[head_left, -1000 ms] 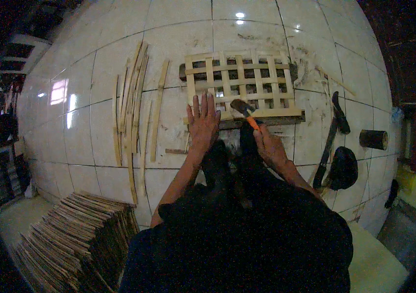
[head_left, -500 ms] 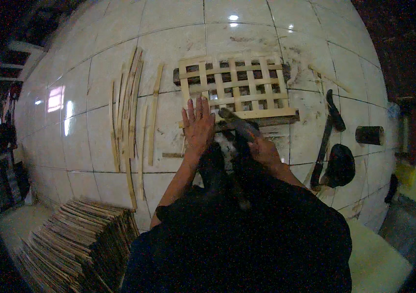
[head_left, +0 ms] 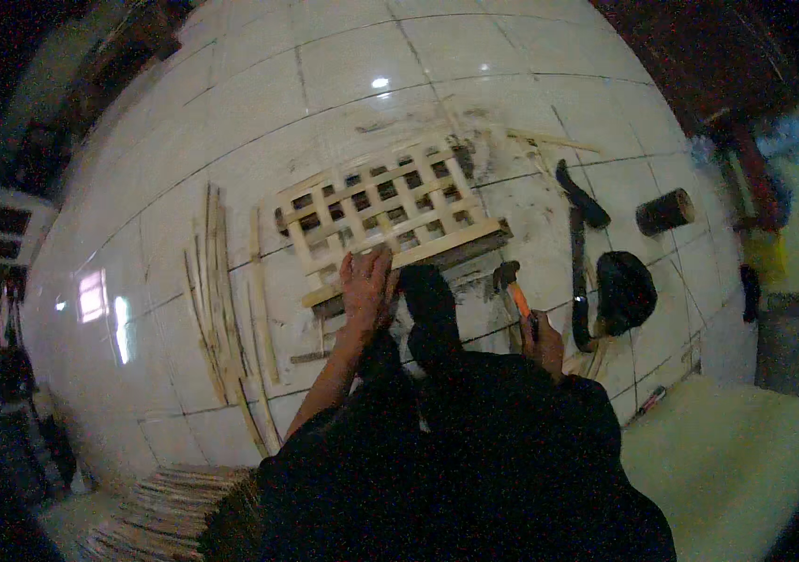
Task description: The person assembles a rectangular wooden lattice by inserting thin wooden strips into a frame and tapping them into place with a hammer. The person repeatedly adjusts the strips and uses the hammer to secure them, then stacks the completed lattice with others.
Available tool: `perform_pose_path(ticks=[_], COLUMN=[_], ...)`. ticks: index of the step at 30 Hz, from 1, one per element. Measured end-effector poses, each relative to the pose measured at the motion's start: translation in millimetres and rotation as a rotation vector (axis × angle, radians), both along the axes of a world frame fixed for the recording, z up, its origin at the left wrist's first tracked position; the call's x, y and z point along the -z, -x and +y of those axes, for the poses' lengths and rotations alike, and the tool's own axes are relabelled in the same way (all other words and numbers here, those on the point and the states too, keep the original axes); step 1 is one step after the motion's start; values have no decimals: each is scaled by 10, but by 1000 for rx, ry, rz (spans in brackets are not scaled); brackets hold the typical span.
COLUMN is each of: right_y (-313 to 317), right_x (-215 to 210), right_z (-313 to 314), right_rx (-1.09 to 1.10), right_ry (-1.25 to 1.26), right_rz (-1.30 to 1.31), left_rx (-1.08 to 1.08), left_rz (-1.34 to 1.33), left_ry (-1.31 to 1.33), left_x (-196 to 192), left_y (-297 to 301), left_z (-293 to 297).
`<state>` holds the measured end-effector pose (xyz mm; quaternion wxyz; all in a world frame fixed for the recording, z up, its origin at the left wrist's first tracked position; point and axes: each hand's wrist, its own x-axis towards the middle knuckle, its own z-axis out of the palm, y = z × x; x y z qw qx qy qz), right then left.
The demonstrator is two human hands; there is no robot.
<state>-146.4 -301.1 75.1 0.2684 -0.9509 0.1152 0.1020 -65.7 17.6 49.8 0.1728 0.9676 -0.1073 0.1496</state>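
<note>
Just ahead, the lattice (head_left: 408,206) is slanting lengthwise up rightward; our nearer left hand (head_left: 366,288) is resting on its close edge, grip unclear, our right hand (head_left: 545,347) clasping a hammer (head_left: 518,298) apart.

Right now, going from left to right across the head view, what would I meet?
Loose pale strips, woven lattice, right hand, long dark tool, dark cylinder.

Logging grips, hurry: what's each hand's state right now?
Left hand: at near edge of woven lattice; grip unclear.
Right hand: closed on orange-handled hammer.
</note>
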Motion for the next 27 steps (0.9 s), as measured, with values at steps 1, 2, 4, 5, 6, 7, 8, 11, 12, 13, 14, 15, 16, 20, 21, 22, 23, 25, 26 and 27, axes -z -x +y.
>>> perform_pose_path(ticks=[1, 2, 4, 5, 6, 7, 8, 11, 12, 13, 14, 15, 16, 20, 21, 22, 23, 25, 26, 27], right_y=[80, 150, 289, 355, 336, 293, 278, 208, 169, 105, 73, 93, 136, 100, 114, 231, 379, 627, 673, 704], right_x=[33, 124, 246, 277, 290, 335, 366, 574, 584, 552, 532, 603, 749, 431, 159, -140, -297, -199, -83, 60], right_z=[-73, -148, -308, -407, -436, -528, -633, -995, -1069, -1130, -1189, -1290, -1418, -1316, -1170, -955, -812, -671, -621, -568], right_rx=[44, 89, 121, 58, -35, -10, 19, 196, 212, 224, 234, 210, 192, 47, 62, 82, 110, 55, 64, 80], right_ry=[-2, -5, -59, 33, 106, 187, 275, 559, 435, 312, 189, 233, 280, 219, 144, 69, 1, 73, 64, 60], right_rz=[29, 58, 89, -9, -108, -156, -197, -292, -261, -231, -201, -211, -220, 35, 75, 119, 166, 217, 256, 302], left_rx=[46, 92, 93, 91, 94, 114, 130, 178, 194, 151, 107, 66, 90, 121, 123, 128, 142, 169, 179, 190], left_rz=[10, 20, 159, 230, 226, 179, 132, 88, 92, 100, 108, 119, 145, 135, 104, 99, 96, 80, 67, 57], left_ry=[1, 1, 89, 122, 216, 125, 37, -76, -86, -119, -152, -179, -158, -159, -171, -139, -100, -50, -38, -22], left_x=[25, 47, 110, 142, 425, 337, 258, 99, 96, 103, 121, 140, 140, 198, 252, 293, 337, 343, 320, 309], left_y=[-67, -137, -247, -305, -356, -398, -414, -426, -424, -433, -454, -459, -479, -506, -508, -495, -476, -450, -459, -450], left_z=[-28, -55, -148, -163, -49, -95, -164, -283, -308, -345, -381, -425, -482, -443, -420, -390, -391, -430, -469, -518])
